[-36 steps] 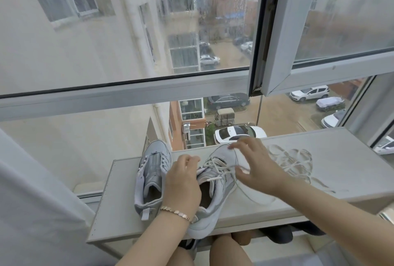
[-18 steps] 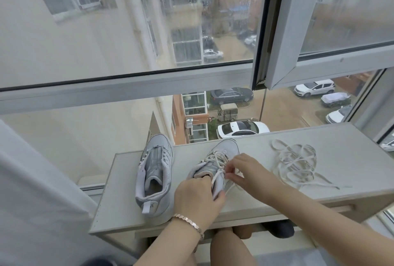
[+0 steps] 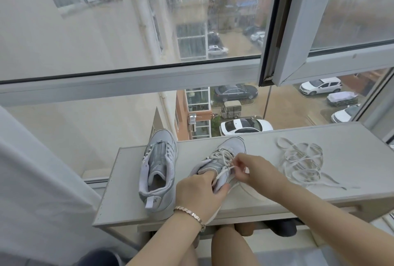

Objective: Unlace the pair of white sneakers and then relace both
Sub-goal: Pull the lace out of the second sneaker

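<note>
Two white sneakers stand on a pale shelf (image 3: pixel 277 199) by the window. The left sneaker (image 3: pixel 158 172) has no lace in its eyelets. The right sneaker (image 3: pixel 223 159) is still partly laced. My left hand (image 3: pixel 197 193) grips the right sneaker at its collar, thumb on the outer side. My right hand (image 3: pixel 253 169) pinches the lace (image 3: pixel 221 174) beside the upper eyelets. A loose white lace (image 3: pixel 302 163) lies in a tangled heap on the shelf to the right.
The shelf's front edge is just above my knees (image 3: pixel 230 246). Window glass and a grey frame (image 3: pixel 128 82) rise right behind the shoes. An opened sash (image 3: pixel 298 31) hangs over the right side. A pale curtain (image 3: pixel 32 191) hangs at the left.
My right hand came back from a wide pull on the lace to the sneaker's upper eyelets. My left hand slid from the tongue down to the collar.
</note>
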Motion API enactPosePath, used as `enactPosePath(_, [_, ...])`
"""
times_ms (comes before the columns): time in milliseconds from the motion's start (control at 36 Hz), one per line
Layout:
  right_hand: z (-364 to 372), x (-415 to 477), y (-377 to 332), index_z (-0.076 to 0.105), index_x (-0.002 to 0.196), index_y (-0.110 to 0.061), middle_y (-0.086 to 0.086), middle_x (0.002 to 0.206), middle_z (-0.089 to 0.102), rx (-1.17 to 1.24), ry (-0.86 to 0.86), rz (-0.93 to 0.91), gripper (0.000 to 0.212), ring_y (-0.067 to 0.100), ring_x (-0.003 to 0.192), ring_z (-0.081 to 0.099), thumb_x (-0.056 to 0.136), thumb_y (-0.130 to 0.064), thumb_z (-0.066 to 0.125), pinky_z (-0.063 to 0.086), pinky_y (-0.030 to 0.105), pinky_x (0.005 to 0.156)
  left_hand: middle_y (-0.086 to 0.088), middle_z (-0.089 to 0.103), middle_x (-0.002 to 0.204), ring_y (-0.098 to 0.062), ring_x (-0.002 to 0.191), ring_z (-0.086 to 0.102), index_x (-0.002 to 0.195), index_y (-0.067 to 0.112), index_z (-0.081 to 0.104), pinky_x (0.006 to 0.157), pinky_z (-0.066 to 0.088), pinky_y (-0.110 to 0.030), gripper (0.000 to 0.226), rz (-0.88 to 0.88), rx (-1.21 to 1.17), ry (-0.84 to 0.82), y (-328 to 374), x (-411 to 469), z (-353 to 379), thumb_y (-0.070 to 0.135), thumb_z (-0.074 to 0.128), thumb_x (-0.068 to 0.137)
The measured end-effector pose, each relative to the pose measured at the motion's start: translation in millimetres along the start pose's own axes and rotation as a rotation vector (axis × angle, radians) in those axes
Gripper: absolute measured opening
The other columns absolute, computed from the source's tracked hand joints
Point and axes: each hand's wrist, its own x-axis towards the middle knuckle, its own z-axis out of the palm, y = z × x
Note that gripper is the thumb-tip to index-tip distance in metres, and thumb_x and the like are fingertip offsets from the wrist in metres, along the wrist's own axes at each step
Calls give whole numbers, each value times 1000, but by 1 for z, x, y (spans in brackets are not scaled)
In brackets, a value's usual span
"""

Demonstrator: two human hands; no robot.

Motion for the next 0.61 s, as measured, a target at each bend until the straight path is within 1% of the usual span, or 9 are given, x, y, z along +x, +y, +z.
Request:
enactPosePath(56, [-4,2,9,48,69,-22,-6,61,55,92,34,122,20,16,61,50,84,-12,58,37,22,59,4,34,50,-16,65,52,56,22,26,56,28,-24,52,-10,20,-32,-1,0,-1,62,49,81])
enactPosePath(167, [-19,9,36,51,71,-7,3,55,61,240,203,399,15,7,50,58,86,-5,50,40,12,51,5,35,50,-15,67,55,59,21,27,55,27,-24,49,-10,27,-54,-1,-1,-2,60,46,82])
enactPosePath(222, [-34,9,53,49,74,-1,15,63,59,423,373,574,15,17,50,58,88,-5,47,48,26,54,4,35,49,-16,65,55,61,21,31,55,26,-24,46,-4,14,-50,-2,-2,-1,59,47,83])
enactPosePath(278, [-49,4,67,49,74,1,18,67,58,285,431,618,17,24,55,58,88,-9,47,48,34,63,4,35,50,-15,64,55,65,21,35,55,26,-23,43,11,25,-54,-3,-4,0,59,47,83])
enactPosePath(333, [-57,-1,69,52,70,-6,9,60,60,66,275,504,18,23,57,55,87,-12,50,41,28,62,3,36,51,-14,64,53,66,21,36,56,27,-23,43,25,46,-56,-4,-3,1,60,45,83])
enactPosePath(389, [-59,-4,54,54,64,-21,-6,50,56,16,-41,360,23,10,50,48,86,-15,55,37,19,54,4,35,50,-13,59,48,64,21,34,55,26,-23,45,16,50,-51,-3,-1,2,60,46,82])
enactPosePath(472, [-58,-2,28,55,57,-27,-13,51,54,-199,-414,241,31,-3,46,45,85,-38,59,37,9,51,4,34,48,-12,57,44,56,22,27,54,25,-23,50,0,35,-56,-2,1,1,61,47,81])
enactPosePath(528, [-55,6,16,61,62,-21,-8,65,61,-267,-343,125,35,-1,58,54,86,-46,56,44,13,60,4,36,49,-13,61,51,56,22,26,54,27,-23,50,-8,26,-65,-1,1,0,60,47,81])
enactPosePath(611, [-47,23,-6,66,81,-3,9,82,66,-151,-73,-5,37,23,76,59,92,-35,52,47,35,75,4,35,50,-14,66,55,56,22,25,56,28,-23,51,-5,33,-68,-1,-1,-1,60,47,82])
